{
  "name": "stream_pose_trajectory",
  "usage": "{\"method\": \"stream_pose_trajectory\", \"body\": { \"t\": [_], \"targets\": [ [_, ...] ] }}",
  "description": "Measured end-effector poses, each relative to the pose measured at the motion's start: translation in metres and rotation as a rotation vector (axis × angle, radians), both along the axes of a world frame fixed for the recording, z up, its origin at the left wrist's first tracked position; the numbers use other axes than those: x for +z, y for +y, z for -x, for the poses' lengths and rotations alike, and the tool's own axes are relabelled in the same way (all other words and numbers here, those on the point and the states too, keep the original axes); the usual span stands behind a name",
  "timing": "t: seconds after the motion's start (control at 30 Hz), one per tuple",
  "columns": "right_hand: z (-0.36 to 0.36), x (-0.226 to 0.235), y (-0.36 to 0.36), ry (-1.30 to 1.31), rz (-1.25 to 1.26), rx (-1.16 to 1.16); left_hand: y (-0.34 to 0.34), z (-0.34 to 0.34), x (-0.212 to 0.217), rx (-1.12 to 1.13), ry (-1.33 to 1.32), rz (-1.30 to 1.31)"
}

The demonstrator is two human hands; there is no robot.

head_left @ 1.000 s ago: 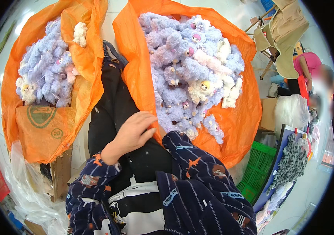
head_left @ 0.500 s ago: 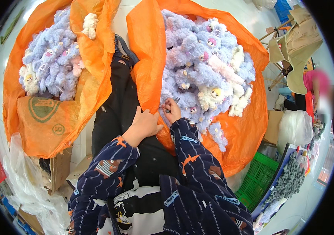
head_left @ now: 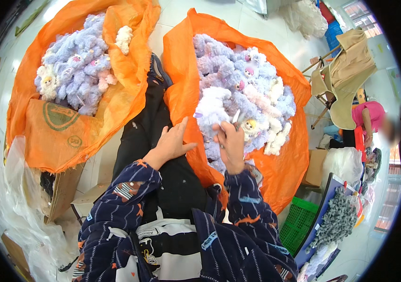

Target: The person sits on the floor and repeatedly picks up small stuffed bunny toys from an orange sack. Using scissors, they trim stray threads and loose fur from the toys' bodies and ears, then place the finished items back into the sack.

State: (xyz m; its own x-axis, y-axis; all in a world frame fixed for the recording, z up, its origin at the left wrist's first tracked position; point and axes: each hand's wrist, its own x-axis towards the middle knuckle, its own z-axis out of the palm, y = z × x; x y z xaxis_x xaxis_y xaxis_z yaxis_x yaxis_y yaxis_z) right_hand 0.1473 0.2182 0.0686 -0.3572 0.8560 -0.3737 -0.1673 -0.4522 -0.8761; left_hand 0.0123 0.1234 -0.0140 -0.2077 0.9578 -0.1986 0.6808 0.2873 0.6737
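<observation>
Plush toys (head_left: 217,66), shaggy and lavender with curly pile, heap up in the big orange sack (head_left: 179,70) on the right, its thin, crinkled sheet standing in stiff folds around them. Over the near side of the heap comes the right hand (head_left: 232,146), its grip curled, fingers bent around a small tool (head_left: 236,115), whose slim, pale point pokes up past the knuckles; the rest of it is hidden. Just beyond those fingers, a fluffy white plush (head_left: 213,105) sits soft-edged on the pile, and whether the hand touches it, I cannot tell. Close by, a cream-furred toy (head_left: 249,125) shows a smooth, rounded face with yellow above. Across to the left hand (head_left: 168,144): its grip is loose and spread, thumb held wide, nothing in it, right at the sack's folded edge above black cloth trousers (head_left: 177,190). Further left, a second orange sack (head_left: 45,141), woven and fraying along its lower edge, cradles more lavender fluff, with one small white toy (head_left: 124,40) lying on its flap. Down right, a green plastic crate (head_left: 299,223) shows its slotted walls.
</observation>
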Motion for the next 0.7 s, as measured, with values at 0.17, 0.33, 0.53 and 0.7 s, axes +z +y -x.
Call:
{"method": "stream_pose_trajectory", "body": {
  "t": [0.17, 0.33, 0.53, 0.7],
  "targets": [
    [-0.019, 0.064, -0.078, 0.284, 0.253, 0.098, -0.029, -0.01, 0.029, 0.166, -0.164, -0.583],
    [-0.017, 0.084, -0.118, 0.476, 0.556, 0.414, -0.084, 0.006, 0.076, 0.189, -0.401, -0.887],
    [0.011, 0.069, -0.137, 0.094, 0.325, 0.388, -0.146, 0.013, 0.09, 0.19, -0.754, -0.485],
    [0.013, 0.04, -0.156, -0.198, -0.119, 0.436, -0.174, 0.011, 0.085, 0.428, -1.097, -0.285]
  ]
}}
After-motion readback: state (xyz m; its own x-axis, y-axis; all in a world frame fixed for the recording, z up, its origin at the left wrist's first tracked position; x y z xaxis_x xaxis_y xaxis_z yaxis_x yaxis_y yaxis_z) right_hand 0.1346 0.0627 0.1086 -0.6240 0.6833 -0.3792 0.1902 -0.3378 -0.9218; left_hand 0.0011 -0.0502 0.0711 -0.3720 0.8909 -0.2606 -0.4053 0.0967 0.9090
